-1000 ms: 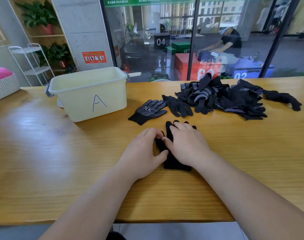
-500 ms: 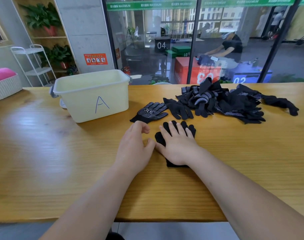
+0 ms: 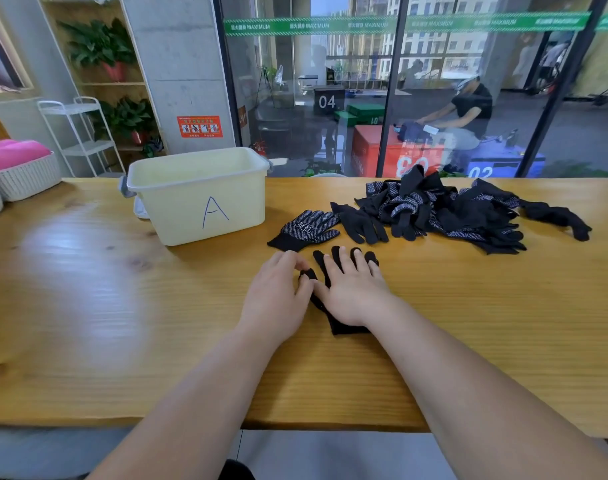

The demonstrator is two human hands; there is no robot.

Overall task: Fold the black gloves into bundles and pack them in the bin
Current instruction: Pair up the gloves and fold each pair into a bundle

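**Hand state.** The right hand [image 3: 352,294] is laid flat on a black glove [image 3: 344,329], its fingers straight and spread, and nothing is gripped by it. The left hand [image 3: 278,299] is placed just beside the right hand, at its 9 o'clock, with the fingers loosely curled. The thumb of the glove is seen between the left thumb and forefinger. Whether it is pinched or only touched cannot be determined.

**Glove position.** The glove is spread flat on the desk [image 3: 88,306], directly under the right hand. Its fingertips are exposed beyond the right fingertips at 12 o'clock, and its cuff is exposed below the wrist at 6 o'clock.

**Other task items.**
- A dotted glove [image 3: 307,230] is laid flat at 12 o'clock from the left hand, close to its fingertips but apart from them.
- A plain black glove [image 3: 361,221] is laid just beside the dotted glove, at its 3 o'clock.
- The pile of gloves [image 3: 451,213] is located at 1 o'clock from the right hand, well apart from it, towards the far edge of the desk.
- The bin [image 3: 198,199], pale yellow and marked "A", is placed upright at 10 o'clock from the left hand, well apart from it. Its floor is hidden by the near wall.

**Surroundings.** White woven baskets [image 3: 25,174] are set at the far left end of the desk.
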